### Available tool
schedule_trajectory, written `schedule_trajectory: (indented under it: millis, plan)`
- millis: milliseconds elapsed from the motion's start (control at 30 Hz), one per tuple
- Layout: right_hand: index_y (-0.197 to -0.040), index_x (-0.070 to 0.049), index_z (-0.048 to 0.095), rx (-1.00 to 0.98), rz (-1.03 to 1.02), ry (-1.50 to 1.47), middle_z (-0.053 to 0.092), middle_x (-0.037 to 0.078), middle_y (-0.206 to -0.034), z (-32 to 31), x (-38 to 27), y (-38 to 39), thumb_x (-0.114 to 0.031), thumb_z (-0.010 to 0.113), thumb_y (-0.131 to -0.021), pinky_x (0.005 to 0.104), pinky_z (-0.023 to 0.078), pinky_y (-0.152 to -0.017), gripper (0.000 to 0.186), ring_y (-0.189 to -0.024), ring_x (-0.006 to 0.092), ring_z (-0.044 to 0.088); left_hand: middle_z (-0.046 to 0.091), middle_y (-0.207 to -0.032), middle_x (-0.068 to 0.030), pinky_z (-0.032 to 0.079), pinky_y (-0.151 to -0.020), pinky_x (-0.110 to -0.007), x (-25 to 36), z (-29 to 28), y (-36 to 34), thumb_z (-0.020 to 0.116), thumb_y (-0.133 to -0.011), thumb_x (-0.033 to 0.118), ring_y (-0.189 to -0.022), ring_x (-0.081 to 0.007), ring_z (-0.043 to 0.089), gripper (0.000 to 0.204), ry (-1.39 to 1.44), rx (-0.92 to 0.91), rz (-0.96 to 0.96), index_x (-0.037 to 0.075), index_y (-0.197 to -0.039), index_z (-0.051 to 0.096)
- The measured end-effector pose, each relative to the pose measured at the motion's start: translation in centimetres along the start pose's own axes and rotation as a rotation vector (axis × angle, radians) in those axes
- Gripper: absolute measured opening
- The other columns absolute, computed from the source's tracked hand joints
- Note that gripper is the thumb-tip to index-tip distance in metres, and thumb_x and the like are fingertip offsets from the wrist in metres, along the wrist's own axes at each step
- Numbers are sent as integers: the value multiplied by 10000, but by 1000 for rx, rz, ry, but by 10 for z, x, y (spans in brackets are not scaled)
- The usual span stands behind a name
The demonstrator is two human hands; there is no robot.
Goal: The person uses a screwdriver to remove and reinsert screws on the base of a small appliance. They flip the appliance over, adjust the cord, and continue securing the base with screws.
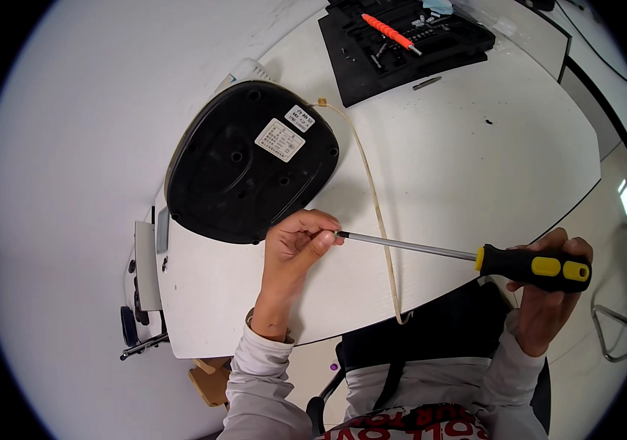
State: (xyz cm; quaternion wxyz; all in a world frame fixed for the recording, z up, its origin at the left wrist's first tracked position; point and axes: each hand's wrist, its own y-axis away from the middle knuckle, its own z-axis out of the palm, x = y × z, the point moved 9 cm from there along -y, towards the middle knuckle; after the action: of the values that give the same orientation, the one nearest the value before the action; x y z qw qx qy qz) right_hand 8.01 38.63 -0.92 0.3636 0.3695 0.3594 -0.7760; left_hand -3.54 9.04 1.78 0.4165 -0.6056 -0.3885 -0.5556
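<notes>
My right hand grips the black and yellow handle of a long screwdriver off the table's near right edge. Its steel shaft runs left across the table. My left hand pinches the shaft's tip between thumb and fingers. Just above that hand lies a black appliance, turned upside down so its base with white labels faces up. A thin cream tube runs from the appliance's top right down past the screwdriver shaft and over the table's near edge.
A white table holds a black foam tool tray at the back with a red-handled screwdriver and small bits. A loose bit lies beside the tray. A chair frame stands at the right.
</notes>
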Motion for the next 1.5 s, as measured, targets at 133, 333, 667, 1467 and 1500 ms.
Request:
schedule_trajectory:
  millis: [133,333,667,1467,1500]
  plan:
    - [-1204,-85,405,49,76,48,579,133,-951,-1,1,0,-423,714,-793,321,620,-604,615,-772,266,691,632,-876,-82,493,-756,-271,-4,0,0,655,-857,57,-789,-140,612,107,28,-4,-7,-8,-938,631]
    - [-1235,-81,373,-20,-19,229,618,194,-1023,-15,-11,-3,-319,681,-824,277,602,-600,566,-831,245,678,629,-864,-102,492,-749,-282,-5,6,-1,653,-853,53,-782,-162,605,100,148,-129,23,-8,-928,625]
    - [-1106,-82,382,-270,-86,134,571,244,-1119,16,-16,-2,-24,652,-802,322,536,-835,410,-1028,274,611,610,-852,-77,463,-743,-276,-4,2,-4,647,-877,137,-780,-151,571,252,243,47,40,1,-1081,589]
    - [-1135,-98,402,-207,-373,451,528,220,-1178,76,-2,27,63,690,-759,314,545,-826,500,-1037,269,582,457,-1308,-144,349,-1027,-302,-22,-144,45,757,-768,113,-1204,-219,469,760,-383,522,-1,-25,-1357,298]
    - [-1135,-99,404,-202,-389,454,527,221,-1180,78,-2,28,65,691,-759,315,545,-827,501,-1038,272,584,460,-1296,-141,366,-1022,-311,-22,-145,44,755,-771,101,-1184,-216,483,739,-368,528,-1,-26,-1348,311]
